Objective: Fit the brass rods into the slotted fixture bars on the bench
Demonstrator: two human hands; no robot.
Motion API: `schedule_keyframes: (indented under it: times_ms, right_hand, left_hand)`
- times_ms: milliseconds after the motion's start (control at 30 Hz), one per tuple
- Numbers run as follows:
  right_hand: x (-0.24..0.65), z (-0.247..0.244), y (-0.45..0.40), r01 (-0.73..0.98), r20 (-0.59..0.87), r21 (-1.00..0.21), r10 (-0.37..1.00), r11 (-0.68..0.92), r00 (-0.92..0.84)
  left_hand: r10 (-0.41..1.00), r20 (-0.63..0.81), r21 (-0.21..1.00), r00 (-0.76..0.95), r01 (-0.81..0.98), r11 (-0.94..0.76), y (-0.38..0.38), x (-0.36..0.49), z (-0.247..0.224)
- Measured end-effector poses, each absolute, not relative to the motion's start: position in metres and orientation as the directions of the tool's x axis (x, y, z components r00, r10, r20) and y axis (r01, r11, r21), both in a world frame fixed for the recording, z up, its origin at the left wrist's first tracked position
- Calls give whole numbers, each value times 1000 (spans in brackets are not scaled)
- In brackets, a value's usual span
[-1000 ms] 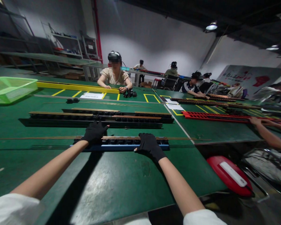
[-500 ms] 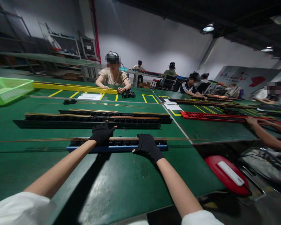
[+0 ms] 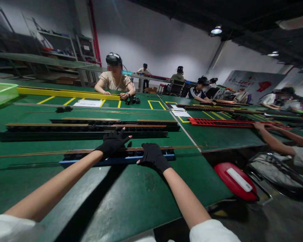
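Observation:
A blue-edged rail point(image 3: 123, 161) with black blocks inside lies across the table in front of me. Long thin copper-coloured rods point(image 3: 40, 153) run along its top and reach past both ends. My right hand point(image 3: 153, 157), in a black fingerless glove, grips the rail right of its middle, thumb at the front and fingers over the top. My left hand point(image 3: 113, 143), gloved the same way, hovers over the rail's middle with fingers spread; whether its palm touches the rods I cannot tell. Behind it lie dark rails point(image 3: 141, 134) with more copper-coloured rods on them.
Across the green table point(image 3: 131, 198) a co-worker point(image 3: 115, 80) handles a yellow rail point(image 3: 73, 94). A green basket point(image 3: 2, 95) stands far left. To the right, another person's hands touch a red rail point(image 3: 222, 123). A red stool point(image 3: 233, 188) stands by the table's right edge.
My left hand has lifted slightly and its fingers are spread wider. The right hand keeps its grip on the rail. The whole view has shifted a little.

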State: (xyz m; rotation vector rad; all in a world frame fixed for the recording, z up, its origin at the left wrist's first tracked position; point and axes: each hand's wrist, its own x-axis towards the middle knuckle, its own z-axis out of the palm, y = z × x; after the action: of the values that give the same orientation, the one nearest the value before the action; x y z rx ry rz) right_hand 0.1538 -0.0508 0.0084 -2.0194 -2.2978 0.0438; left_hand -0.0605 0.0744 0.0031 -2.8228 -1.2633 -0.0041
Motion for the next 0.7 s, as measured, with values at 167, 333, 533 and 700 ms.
schedule_keyframes:
  times_ms: [167,333,533,700]
  right_hand:
    - [154,9,-52,990,24,-67,992,123,-122]
    - [153,12,-54,989,23,-73,992,128,-127]
    - [151,15,-52,988,21,-82,992,127,-126]
    - [149,16,-54,988,34,-91,992,124,-121]
  left_hand:
    - [795,37,-80,605,795,-602,62,-41,-1]
    - [767,22,-76,641,766,-638,73,-47,-17]
    - [747,23,-104,664,745,-659,76,-38,-5]
    - [769,42,-42,638,770,-637,55,-15,11]
